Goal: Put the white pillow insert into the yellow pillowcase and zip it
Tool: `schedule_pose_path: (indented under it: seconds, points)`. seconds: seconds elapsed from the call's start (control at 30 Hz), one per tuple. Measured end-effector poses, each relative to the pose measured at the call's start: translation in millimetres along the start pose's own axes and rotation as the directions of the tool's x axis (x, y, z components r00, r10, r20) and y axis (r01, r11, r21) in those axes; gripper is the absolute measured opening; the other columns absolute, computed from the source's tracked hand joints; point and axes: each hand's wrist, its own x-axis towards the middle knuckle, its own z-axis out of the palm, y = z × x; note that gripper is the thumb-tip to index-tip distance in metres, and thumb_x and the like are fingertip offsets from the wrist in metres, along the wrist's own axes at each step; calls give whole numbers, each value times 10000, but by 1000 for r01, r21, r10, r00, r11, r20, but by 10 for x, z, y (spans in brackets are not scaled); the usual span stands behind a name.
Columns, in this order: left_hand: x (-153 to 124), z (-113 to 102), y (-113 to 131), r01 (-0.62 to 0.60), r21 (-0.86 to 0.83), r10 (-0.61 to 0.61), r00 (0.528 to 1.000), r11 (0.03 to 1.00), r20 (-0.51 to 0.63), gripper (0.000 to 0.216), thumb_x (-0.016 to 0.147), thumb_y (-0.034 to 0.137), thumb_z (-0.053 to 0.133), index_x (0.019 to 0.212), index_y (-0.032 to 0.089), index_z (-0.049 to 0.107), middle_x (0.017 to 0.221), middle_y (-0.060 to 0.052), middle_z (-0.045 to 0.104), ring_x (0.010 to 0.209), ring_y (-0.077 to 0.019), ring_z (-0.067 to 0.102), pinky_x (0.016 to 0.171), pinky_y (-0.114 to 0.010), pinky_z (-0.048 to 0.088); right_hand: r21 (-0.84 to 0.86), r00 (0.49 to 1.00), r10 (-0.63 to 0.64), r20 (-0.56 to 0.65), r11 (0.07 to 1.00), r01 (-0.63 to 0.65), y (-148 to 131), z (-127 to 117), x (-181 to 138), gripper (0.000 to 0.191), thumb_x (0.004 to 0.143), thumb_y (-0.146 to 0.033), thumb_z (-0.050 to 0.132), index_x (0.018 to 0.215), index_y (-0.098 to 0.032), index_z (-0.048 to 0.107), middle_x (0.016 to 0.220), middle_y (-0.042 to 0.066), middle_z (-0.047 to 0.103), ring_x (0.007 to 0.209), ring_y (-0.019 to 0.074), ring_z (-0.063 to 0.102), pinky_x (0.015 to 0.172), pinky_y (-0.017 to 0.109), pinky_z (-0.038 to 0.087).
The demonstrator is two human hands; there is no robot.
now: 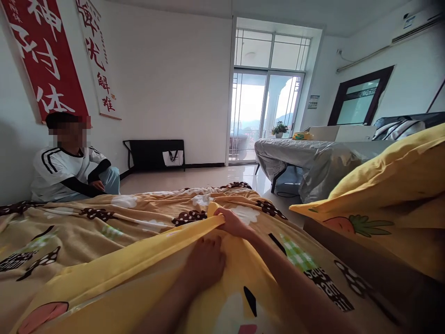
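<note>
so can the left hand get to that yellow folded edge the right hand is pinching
Probably yes. The left hand lies flat on the yellow cover just below the folded edge that the right hand pinches, and nothing sits between them, so the way looks free.

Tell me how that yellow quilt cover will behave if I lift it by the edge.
Probably floppy: the yellow quilt cover already sags in folds where the right hand pinches its edge. Likely light, being thin cloth. It may drag across the patterned blanket beneath rather than slide cleanly.
</note>
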Motion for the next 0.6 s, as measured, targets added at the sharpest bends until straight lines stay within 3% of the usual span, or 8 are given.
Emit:
schedule_pose_path:
  seconds: [0.07, 0.13, 0.23, 0.27, 0.33, 0.4, 0.47, 0.6]
  points:
    - [87, 2, 2, 46, -38, -45, 999, 998, 21, 493, 908, 249, 193, 1258, 73, 492, 1311, -217, 499, 1067, -327, 554, 914, -514, 411, -51, 1000, -15, 18, 999, 16, 4, -56, -24, 406, 670, -86, 584, 1059, -196, 622, 950, 12, 666, 833, 146, 585, 704, 208, 395]
    - [193, -8, -4, 98, -93, -92, 994, 991, 59, 493, 897, 269, 226, 1268, 75, 486, 1224, -212, 570, 1013, -325, 590, 883, -502, 445, -131, 1000, 14, -6, 991, -15, -26, -101, -35, 368, 691, -40, 513, 1010, -170, 643, 940, 65, 664, 867, 185, 590, 754, 262, 395]
    - [346, -34, -29, 133, -144, -116, 986, 981, 120, 475, 882, 336, 261, 1064, 93, 627, 953, -179, 673, 874, -313, 636, 835, -487, 487, -228, 997, 47, -66, 972, -61, -76, -111, -3, 293, 753, -37, 411, 890, -142, 648, 1001, 141, 636, 942, 231, 575, 798, 324, 378]
    - [385, -36, -41, 127, -154, -107, 986, 980, 128, 473, 875, 352, 275, 1000, 98, 654, 960, -180, 672, 903, -316, 633, 869, -487, 480, -243, 997, 44, -71, 968, -60, -75, -97, 20, 280, 762, -45, 403, 858, -150, 644, 1026, 140, 628, 959, 229, 568, 799, 321, 373]
    - [439, -15, -66, 93, -171, -73, 991, 981, 115, 472, 860, 360, 313, 1074, 96, 641, 1174, -186, 607, 1114, -325, 554, 1018, -477, 400, -247, 998, 39, -48, 968, -50, -34, -49, 76, 235, 749, -65, 432, 804, -170, 635, 979, 105, 639, 918, 203, 576, 753, 284, 369]
    - [465, 44, -89, 48, -193, -36, 997, 980, 65, 527, 843, 349, 358, 1284, 105, 511, 1417, -157, 415, 1317, -313, 366, 1137, -453, 258, -230, 999, 46, -9, 972, -46, 48, 21, 131, 194, 719, -81, 470, 778, -181, 625, 843, 64, 648, 800, 173, 586, 666, 249, 351]
    - [478, 125, -108, 17, -217, -9, 999, 976, 37, 594, 831, 328, 384, 1393, 135, 379, 1501, -117, 288, 1378, -289, 261, 1166, -436, 194, -208, 998, 59, 7, 977, -57, 138, 99, 175, 206, 708, -82, 476, 816, -182, 620, 776, 48, 642, 724, 158, 577, 609, 239, 321]
    - [526, 258, -129, 27, -223, -14, 998, 975, 59, 455, 840, 301, 365, 1222, 140, 554, 1313, -129, 516, 1251, -274, 430, 1103, -436, 292, -150, 997, 69, -29, 986, -73, 254, 224, 231, 308, 727, -56, 417, 953, -167, 594, 881, 69, 656, 761, 155, 566, 613, 242, 306]
